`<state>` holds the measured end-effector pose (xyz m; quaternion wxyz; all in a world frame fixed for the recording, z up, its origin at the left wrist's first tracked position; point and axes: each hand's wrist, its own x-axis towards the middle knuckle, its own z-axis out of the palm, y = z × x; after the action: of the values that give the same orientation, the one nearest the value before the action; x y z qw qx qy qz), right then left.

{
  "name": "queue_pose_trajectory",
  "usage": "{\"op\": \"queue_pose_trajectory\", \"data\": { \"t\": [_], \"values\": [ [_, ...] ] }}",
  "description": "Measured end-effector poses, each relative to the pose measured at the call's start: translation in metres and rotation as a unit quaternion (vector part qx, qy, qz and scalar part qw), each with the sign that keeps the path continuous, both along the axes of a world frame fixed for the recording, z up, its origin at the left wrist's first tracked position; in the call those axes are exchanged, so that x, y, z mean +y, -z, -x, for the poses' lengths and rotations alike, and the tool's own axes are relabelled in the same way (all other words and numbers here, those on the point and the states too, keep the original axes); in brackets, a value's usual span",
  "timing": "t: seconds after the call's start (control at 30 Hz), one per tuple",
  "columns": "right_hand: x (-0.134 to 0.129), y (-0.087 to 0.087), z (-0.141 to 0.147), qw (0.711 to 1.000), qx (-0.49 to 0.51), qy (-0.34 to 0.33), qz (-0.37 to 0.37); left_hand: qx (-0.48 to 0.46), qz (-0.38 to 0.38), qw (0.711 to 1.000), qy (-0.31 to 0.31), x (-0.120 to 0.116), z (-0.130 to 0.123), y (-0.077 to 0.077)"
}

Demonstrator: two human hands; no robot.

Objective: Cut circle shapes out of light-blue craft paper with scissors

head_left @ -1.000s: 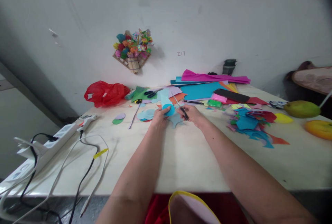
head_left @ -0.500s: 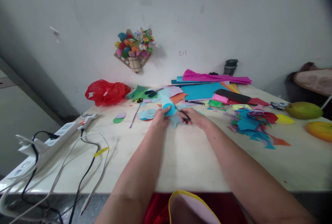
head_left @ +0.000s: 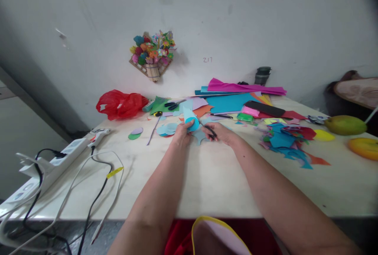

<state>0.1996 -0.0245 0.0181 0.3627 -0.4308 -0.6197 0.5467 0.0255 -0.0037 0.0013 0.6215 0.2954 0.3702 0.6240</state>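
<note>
My left hand (head_left: 183, 132) pinches a light blue paper (head_left: 189, 114) with a brighter blue round part at its lower end. Just to the right, my right hand (head_left: 217, 132) is closed round black-handled scissors (head_left: 210, 130), whose blades point up and left to the paper's edge. Below the two hands lies a pale blue scrap with curved edges (head_left: 201, 137). Light blue paper circles (head_left: 167, 129) are left of my left hand, and a purple and a green circle (head_left: 135, 136) lie farther left.
Coloured scraps (head_left: 283, 137) pile up on the right, near a mango-like fruit (head_left: 345, 125). Coloured sheets (head_left: 230, 103) and a red bag (head_left: 122, 104) are at the back. A power strip (head_left: 59, 160) with cables stands on the left.
The scissors and my right hand have shifted very slightly against the paper. My left hand keeps its hold, and the whole view has moved a little.
</note>
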Motion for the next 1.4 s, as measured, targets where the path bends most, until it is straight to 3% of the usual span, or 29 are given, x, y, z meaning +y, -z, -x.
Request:
{"op": "queue_pose_trajectory", "data": {
  "t": [1.03,1.4],
  "values": [
    [-0.0069,-0.0081,0.0060,1.000,0.014,0.016,0.014,-0.007,0.007,1.000,-0.014,0.0034,-0.0020,0.0004],
    [0.0003,-0.0023,0.0055,1.000,0.021,0.002,0.002,-0.009,0.018,1.000,-0.019,0.0034,-0.0015,-0.0008]
  ]
}}
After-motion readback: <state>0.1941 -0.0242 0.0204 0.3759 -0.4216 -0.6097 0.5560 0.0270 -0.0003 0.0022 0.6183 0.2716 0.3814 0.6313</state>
